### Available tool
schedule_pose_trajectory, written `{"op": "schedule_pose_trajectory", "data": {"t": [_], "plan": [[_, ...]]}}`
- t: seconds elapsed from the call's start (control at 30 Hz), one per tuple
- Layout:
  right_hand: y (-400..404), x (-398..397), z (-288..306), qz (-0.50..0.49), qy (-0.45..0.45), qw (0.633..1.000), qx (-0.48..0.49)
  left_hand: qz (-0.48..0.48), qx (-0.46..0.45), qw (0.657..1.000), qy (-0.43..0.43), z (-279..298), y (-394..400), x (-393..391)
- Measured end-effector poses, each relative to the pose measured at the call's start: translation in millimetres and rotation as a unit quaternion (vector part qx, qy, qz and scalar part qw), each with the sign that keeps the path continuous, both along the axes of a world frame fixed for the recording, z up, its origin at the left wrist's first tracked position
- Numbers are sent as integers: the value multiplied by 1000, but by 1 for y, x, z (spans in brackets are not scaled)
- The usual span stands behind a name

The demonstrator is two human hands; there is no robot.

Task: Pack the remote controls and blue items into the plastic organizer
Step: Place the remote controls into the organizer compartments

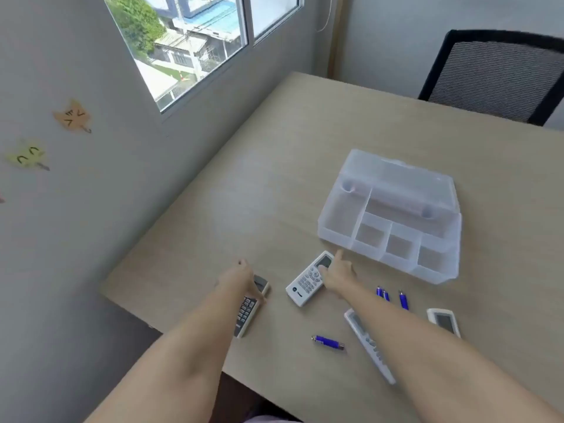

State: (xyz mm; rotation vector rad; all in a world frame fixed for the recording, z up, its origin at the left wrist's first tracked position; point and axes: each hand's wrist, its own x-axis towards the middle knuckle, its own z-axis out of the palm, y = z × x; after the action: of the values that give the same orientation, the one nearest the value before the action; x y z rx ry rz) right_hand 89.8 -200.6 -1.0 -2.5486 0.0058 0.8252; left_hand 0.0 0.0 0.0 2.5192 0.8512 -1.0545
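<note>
A clear plastic organizer (335, 237) with several compartments and a raised lid stands on the table. My left hand (241, 279) lies over a remote with dark keys (248, 311), fingers curled round its upper end. My right hand (339, 274) rests its fingertips on the screen end of a white remote (306, 283), thumb spread upward; the remote lies flat. A long white remote (370, 349) lies partly under my right forearm. Another white remote (444, 321) lies at the right. Several small blue items lie loose: one (328, 342) near the front, the others (403, 300) beside my right wrist.
The wooden table (274, 178) meets a grey wall with a window on the left; its near-left corner is close to my left arm. A black mesh chair (494, 74) stands at the far right side.
</note>
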Motion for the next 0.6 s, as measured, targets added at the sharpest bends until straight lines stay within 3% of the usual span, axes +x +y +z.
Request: {"op": "schedule_pose_trajectory", "data": {"t": [0.1, 0.3, 0.4, 0.5, 0.6], "plan": [[18, -5, -12, -31, 18, 999, 4, 7, -7, 999, 34, -9, 3, -8], [44, -4, -31, -24, 39, 998, -40, -23, 0, 1000, 4, -27, 9, 2], [47, -11, -35, -6, 18, 998, -62, 39, -71, 997, -9, -21, 18, 16], [41, -16, -36, 18, -6, 998, -65, 93, -175, 976, -89, -4, 32, 43], [26, -16, -24, 45, 7, 999, 21, 91, -206, 955, -194, 20, 39, 84]]}}
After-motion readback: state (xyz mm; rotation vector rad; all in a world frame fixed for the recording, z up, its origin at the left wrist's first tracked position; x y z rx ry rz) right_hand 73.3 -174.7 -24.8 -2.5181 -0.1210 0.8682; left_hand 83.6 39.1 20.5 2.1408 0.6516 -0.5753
